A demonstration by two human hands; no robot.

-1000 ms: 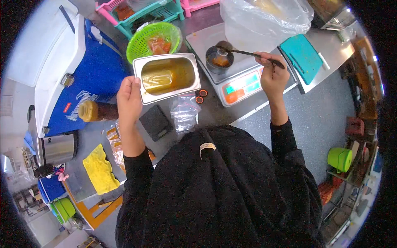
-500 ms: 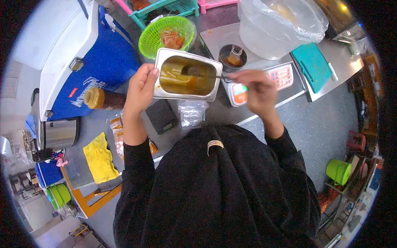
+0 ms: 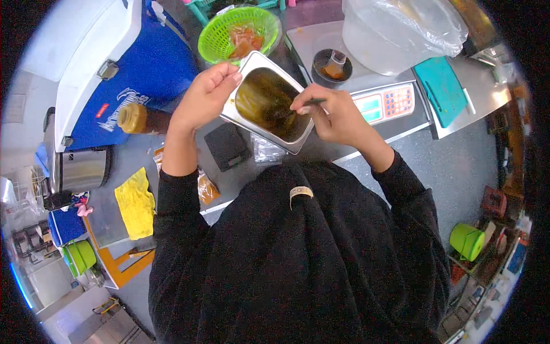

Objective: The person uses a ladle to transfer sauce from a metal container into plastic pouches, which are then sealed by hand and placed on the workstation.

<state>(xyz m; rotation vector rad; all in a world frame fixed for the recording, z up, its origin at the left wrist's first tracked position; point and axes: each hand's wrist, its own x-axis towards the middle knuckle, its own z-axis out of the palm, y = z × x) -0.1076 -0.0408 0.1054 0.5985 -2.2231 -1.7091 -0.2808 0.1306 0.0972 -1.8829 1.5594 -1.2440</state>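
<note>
My left hand (image 3: 207,96) grips the rim of a rectangular steel food pan (image 3: 256,131), thumb over the edge. The pan is held tilted above the counter. A yellowish-brown oily liquid (image 3: 255,94) coats its inside. Between the fingers of my right hand (image 3: 339,117) is a thin dark-handled utensil (image 3: 316,101). Its far end goes down into the pan, and its exact shape cannot be made out. Just beyond my right hand stands a small dark bowl (image 3: 321,73) with a clear plastic cup (image 3: 334,67) of orange-brown contents in it.
A green basket (image 3: 212,40) holding bagged orange food stands behind the pan. To the right are a digital scale (image 3: 369,110), a large plastic-lined tub (image 3: 372,51) and a teal cutting board (image 3: 440,92). Leftward are a capped bottle (image 3: 134,118), a blue cooler (image 3: 154,74) and a yellow cloth (image 3: 136,203).
The pan has turned clockwise and tilted more, its right end now lower. My right hand has moved left, closer to the pan, with the utensil deeper inside.
</note>
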